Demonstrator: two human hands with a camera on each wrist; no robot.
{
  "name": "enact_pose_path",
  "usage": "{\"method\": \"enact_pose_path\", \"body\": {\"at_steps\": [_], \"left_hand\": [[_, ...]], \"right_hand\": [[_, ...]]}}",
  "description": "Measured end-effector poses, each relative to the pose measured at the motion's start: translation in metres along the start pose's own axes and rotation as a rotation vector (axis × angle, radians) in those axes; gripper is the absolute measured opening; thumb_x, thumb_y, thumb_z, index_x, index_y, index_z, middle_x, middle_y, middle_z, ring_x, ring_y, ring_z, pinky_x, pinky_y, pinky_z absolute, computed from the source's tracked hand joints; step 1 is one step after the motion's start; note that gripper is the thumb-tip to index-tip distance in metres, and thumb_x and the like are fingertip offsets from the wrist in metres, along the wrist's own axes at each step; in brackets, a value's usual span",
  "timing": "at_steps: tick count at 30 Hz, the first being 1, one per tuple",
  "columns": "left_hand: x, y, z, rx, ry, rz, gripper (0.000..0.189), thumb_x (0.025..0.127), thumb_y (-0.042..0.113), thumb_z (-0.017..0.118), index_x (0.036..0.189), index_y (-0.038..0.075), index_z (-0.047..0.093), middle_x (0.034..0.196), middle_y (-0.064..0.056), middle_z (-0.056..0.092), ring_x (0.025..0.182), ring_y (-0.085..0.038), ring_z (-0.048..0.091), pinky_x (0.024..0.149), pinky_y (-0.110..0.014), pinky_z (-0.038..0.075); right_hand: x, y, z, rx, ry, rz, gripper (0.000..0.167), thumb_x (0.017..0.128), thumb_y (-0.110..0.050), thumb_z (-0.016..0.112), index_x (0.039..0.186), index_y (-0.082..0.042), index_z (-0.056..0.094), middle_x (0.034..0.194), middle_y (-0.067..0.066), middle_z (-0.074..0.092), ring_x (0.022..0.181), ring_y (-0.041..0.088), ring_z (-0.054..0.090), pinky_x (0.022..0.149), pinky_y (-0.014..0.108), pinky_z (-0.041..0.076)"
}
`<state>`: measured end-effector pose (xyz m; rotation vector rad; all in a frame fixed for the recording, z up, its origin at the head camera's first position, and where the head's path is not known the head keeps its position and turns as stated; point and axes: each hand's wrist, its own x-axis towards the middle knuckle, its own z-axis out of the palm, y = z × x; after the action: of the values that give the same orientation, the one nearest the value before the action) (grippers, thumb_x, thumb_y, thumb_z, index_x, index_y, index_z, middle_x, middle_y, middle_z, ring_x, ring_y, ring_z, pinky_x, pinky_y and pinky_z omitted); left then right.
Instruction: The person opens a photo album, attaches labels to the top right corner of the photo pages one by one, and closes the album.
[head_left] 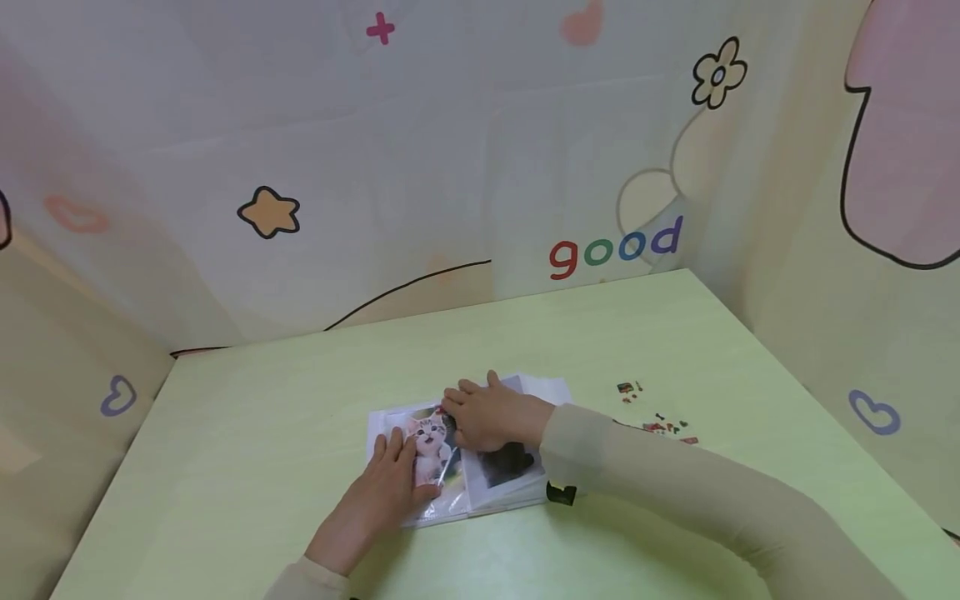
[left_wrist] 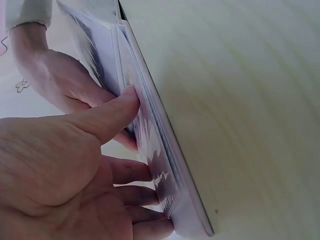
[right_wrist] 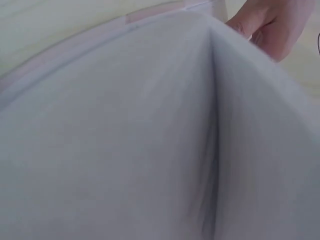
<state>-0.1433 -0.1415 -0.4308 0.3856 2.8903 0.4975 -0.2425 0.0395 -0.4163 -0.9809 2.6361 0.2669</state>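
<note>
A photo album (head_left: 448, 508) with clear sleeves lies open on the table. Its left page shows a kitten picture (head_left: 429, 450), and the right page carries a dark picture (head_left: 504, 468), partly covered by the right arm. My left hand (head_left: 384, 477) rests on the left page with fingers extended, its thumb lying near the lower edge in the left wrist view. Close to the album's fold, my right hand (head_left: 487, 414) presses on the pages with its fingers spread. A pale sleeve (right_wrist: 115, 130) fills most of the right wrist view, hiding the right hand there.
Right of the album, small colourful pieces (head_left: 660, 427) lie scattered on the pale green table (head_left: 247, 433), with a smaller group (head_left: 626, 388) farther back. A patterned curtain (head_left: 420, 167) stands along the table's back and sides. My right forearm crosses over the album's right side.
</note>
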Motion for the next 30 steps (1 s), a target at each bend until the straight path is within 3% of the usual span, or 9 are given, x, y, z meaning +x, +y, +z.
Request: {"method": "enact_pose_path", "body": {"at_steps": [7, 14, 22, 30], "left_hand": [[0.003, 0.002, 0.0, 0.019, -0.006, -0.004, 0.083, 0.093, 0.036, 0.077, 0.147, -0.017, 0.041, 0.158, -0.039, 0.029, 0.145, -0.059, 0.025, 0.116, -0.062, 0.03], [0.002, 0.003, -0.001, 0.009, 0.003, 0.007, 0.082, 0.093, 0.034, 0.078, 0.146, -0.018, 0.042, 0.156, -0.039, 0.03, 0.144, -0.059, 0.027, 0.116, -0.062, 0.031], [0.001, 0.001, -0.002, 0.011, 0.007, 0.016, 0.08, 0.093, 0.033, 0.078, 0.145, -0.017, 0.044, 0.155, -0.037, 0.033, 0.144, -0.058, 0.029, 0.115, -0.061, 0.033], [0.002, 0.0, -0.002, -0.002, 0.004, 0.004, 0.081, 0.092, 0.034, 0.079, 0.145, -0.017, 0.044, 0.156, -0.039, 0.031, 0.144, -0.06, 0.027, 0.115, -0.062, 0.032]], "right_hand": [[-0.003, 0.001, -0.001, 0.014, 0.042, -0.009, 0.065, 0.108, -0.044, 0.048, 0.164, -0.015, 0.03, 0.17, 0.002, 0.024, 0.157, 0.021, 0.019, 0.123, 0.059, 0.02], [-0.015, -0.016, 0.001, 0.006, 0.054, -0.044, 0.06, 0.11, -0.044, 0.043, 0.162, -0.013, 0.036, 0.168, 0.002, 0.03, 0.155, 0.02, 0.024, 0.121, 0.062, 0.02], [-0.012, -0.027, -0.001, -0.052, 0.028, 0.001, 0.063, 0.11, -0.048, 0.04, 0.162, -0.013, 0.034, 0.169, 0.003, 0.027, 0.156, 0.021, 0.022, 0.122, 0.062, 0.018], [-0.002, -0.016, -0.002, -0.089, 0.027, 0.059, 0.066, 0.108, -0.053, 0.042, 0.163, -0.016, 0.033, 0.169, 0.0, 0.027, 0.156, 0.02, 0.021, 0.123, 0.058, 0.02]]}}
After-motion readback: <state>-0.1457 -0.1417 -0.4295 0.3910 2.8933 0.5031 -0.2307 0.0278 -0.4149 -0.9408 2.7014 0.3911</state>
